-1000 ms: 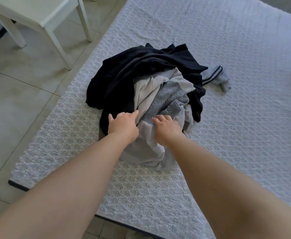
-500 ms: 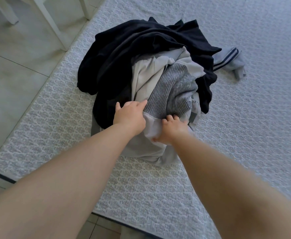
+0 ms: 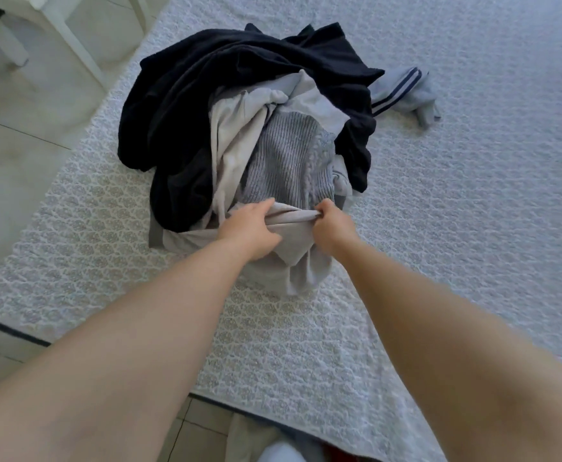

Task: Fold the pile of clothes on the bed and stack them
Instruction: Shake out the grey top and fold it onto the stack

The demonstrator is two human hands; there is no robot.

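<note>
On the bed (image 3: 473, 201), at the near edge of the clothes pile (image 3: 249, 128), both hands are clenched: left hand (image 3: 251, 230) and right hand (image 3: 333, 228) grip the same light grey garment (image 3: 293, 241), bunched between them.

Pale tiled floor (image 3: 16, 181) left of the hands, white table legs (image 3: 79, 45) beyond them at far left, soft daylight

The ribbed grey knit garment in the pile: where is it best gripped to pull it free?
Probably the ribbed grey knit garment at its exposed near hem, approached from the near bed edge: its far end tucks under the black garment, and both hands already bunch light grey cloth there.
</note>
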